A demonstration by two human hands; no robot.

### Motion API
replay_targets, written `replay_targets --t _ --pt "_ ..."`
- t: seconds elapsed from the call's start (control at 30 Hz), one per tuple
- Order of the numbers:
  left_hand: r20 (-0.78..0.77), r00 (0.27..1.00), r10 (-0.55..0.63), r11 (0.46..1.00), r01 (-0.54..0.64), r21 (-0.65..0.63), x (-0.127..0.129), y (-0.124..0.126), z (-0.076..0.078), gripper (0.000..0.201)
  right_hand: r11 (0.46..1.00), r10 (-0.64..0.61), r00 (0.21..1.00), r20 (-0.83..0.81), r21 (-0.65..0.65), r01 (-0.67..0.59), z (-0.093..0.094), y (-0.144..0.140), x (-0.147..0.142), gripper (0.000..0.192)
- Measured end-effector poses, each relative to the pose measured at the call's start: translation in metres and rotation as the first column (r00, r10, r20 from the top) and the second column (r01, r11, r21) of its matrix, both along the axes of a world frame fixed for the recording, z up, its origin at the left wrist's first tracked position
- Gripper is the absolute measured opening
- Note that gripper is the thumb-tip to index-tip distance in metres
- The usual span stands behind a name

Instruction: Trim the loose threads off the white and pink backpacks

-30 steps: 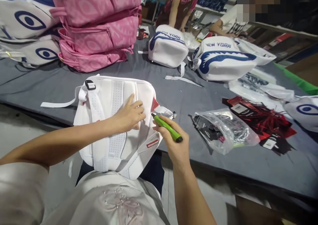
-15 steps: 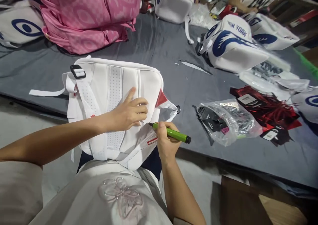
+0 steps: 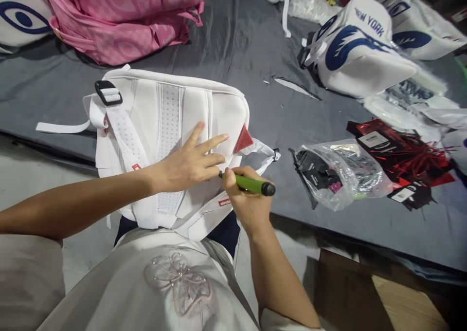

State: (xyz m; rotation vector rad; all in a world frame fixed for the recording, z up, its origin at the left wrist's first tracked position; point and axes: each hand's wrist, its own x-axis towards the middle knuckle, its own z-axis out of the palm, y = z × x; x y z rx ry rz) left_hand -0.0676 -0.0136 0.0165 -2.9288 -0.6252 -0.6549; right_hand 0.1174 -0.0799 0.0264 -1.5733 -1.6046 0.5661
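Right hand (image 3: 246, 202) grip pinched tight on green pen (image 3: 248, 184); left hand (image 3: 189, 163) spread flat on white backpack (image 3: 164, 112).

Two hands, left (image 3: 189, 163) and right (image 3: 246, 202). One green marker (image 3: 248, 185). One white backpack (image 3: 171, 126) at six o'clock; two pink backpacks (image 3: 120, 14) stacked at eleven; one clear plastic bag (image 3: 339, 173) at three.
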Motion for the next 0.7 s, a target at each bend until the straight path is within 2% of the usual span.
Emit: replay_targets --t 0.13,0.23,0.4,0.53,0.7 --pt "-0.03 0.995 0.091 0.993 -0.093 -0.077 0.0 0.0 -0.007 0.024 0.986 0.15 0.989 -0.009 -0.067 -0.15 0.012 0.024 0.004 0.026" --pt "-0.01 0.987 0.161 0.977 -0.161 -0.139 -0.001 0.002 -0.017 0.022 0.97 0.211 0.975 0.076 -0.137 -0.199 0.018 0.04 0.004 0.031" --pt "0.084 0.982 0.166 0.975 -0.152 -0.16 -0.002 0.004 -0.029 0.021 0.958 0.26 0.962 0.083 -0.148 -0.246 0.023 0.048 0.001 0.033" --pt "0.089 0.978 0.187 0.953 -0.159 -0.257 -0.001 0.006 -0.029 0.022 0.959 0.254 0.965 0.068 -0.147 -0.242 0.02 0.047 0.001 0.029" --pt "0.099 0.975 0.198 0.946 -0.164 -0.278 0.0 0.006 -0.029 0.022 0.967 0.218 0.975 0.045 -0.14 -0.21 0.014 0.043 0.004 0.027"
